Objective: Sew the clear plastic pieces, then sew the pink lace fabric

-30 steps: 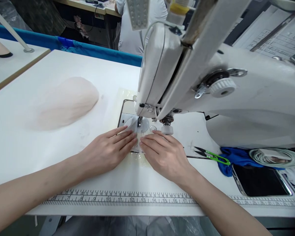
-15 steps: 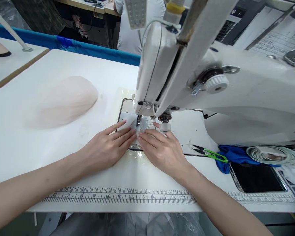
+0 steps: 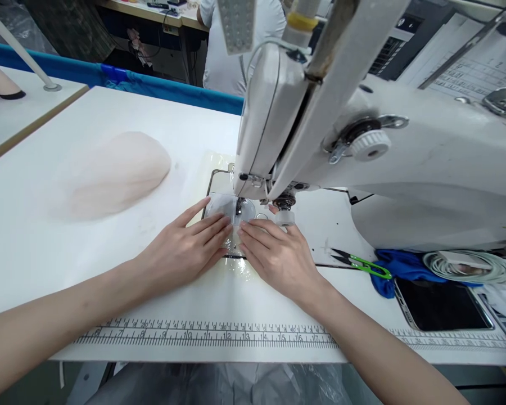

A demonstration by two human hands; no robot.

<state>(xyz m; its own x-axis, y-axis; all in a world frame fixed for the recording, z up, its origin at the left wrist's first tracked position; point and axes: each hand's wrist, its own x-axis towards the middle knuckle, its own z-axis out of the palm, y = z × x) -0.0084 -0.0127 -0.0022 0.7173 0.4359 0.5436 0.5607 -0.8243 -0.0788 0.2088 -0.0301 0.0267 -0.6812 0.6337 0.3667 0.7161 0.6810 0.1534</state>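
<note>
Both hands lie palm down at the presser foot (image 3: 238, 207) of a white sewing machine (image 3: 261, 118). My left hand (image 3: 185, 244) is flat with fingers stretched out, its tips on a thin, whitish sheer piece (image 3: 220, 207) left of the foot. My right hand (image 3: 278, 253) rests to the right of the foot, fingers extended and lying flat close to the needle plate; one fingertip shows behind a white knob (image 3: 284, 217). Whether the sheer piece runs under the right fingers I cannot tell. Neither hand is closed round anything.
A pale pink sheer piece (image 3: 122, 171) lies on the table's left. To the right are green thread snips (image 3: 365, 265), a blue cloth (image 3: 405, 264), a phone (image 3: 442, 304) and coiled tubing (image 3: 468, 267). A printed ruler (image 3: 206, 336) follows the front edge. Another person (image 3: 225, 62) sits beyond.
My left fingers have shifted slightly, with the index finger farther up and left, so more of the whitish piece shows. The right hand has hardly moved. The view has shifted a little.
</note>
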